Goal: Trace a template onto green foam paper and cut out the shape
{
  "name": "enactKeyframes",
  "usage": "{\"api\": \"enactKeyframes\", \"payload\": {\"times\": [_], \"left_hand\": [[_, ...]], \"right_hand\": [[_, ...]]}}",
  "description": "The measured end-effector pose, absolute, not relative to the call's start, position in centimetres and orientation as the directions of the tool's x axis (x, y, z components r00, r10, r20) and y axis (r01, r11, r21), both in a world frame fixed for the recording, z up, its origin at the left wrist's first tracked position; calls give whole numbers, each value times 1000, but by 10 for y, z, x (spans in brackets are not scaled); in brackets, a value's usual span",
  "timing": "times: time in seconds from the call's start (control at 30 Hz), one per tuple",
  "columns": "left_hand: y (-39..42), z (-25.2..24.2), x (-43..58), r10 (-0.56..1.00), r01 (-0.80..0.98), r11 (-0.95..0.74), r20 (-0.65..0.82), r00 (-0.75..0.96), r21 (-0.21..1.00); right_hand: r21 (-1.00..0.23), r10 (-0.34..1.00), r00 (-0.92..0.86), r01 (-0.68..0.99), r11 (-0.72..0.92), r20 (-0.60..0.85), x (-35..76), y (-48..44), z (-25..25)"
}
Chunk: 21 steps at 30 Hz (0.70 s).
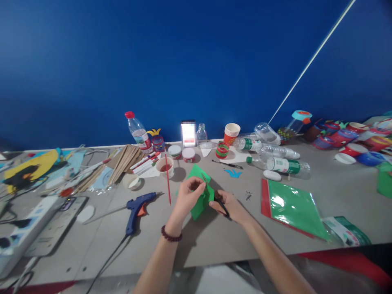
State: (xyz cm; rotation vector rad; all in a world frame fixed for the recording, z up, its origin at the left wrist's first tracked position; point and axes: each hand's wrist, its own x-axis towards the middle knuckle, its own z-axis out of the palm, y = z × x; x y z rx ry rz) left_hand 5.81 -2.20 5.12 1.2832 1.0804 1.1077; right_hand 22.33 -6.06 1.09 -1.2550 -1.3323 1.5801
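Note:
My left hand, with a dark bead bracelet on its wrist, pinches a sheet of green paper above the grey table. In my right hand is a pair of scissors with black handles, the fingers closed round them. The blades reach into the green paper, beside my left fingertips. Beyond my right hand lie a blue paper cutout and a black pen. Small dark scraps are on the table to the right.
A blue glue gun with its cord lies left. A paper cup of brownish liquid has a red brush across it. Plastic bottles and a green packet lie right. A lit phone leans at the back; power strips lie far left.

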Motion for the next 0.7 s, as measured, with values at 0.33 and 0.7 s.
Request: {"api": "enactKeyframes", "payload": {"times": [0.33,0.7], "left_hand": [[-21,51,58,990,-2,-15,16,139,1000],[-21,49,58,990,4,-10,10,143,1000]], "right_hand": [[-976,935,-281,80,-202,-216,224,-59,9],[-970,932,-271,103,-222,-242,225,-59,6]]}}
